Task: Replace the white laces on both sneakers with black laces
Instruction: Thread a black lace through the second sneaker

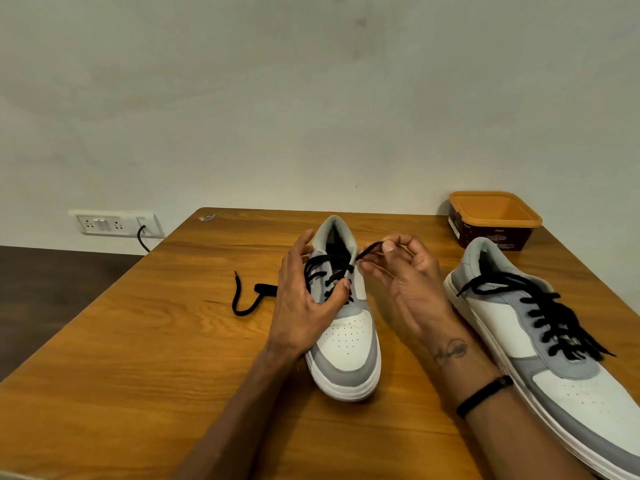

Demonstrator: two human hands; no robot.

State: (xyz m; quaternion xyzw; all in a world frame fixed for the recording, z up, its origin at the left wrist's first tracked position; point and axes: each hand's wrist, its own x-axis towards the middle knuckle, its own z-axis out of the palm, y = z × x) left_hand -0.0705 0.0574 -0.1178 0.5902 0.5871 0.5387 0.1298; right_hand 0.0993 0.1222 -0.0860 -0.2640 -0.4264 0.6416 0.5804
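Right hand point(401, 271) pinches the black lace end point(372, 249) at the top eyelet of the grey-and-white leather sneaker point(346, 336), left hand point(304, 299) loosely curled steadying its side — pull evenly, keep it untwisted.

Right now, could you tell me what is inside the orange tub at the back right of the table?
The orange tub stands open, and only its bare orange inner walls show. Its near wall hides the bottom, so whether anything lies there cannot be told.
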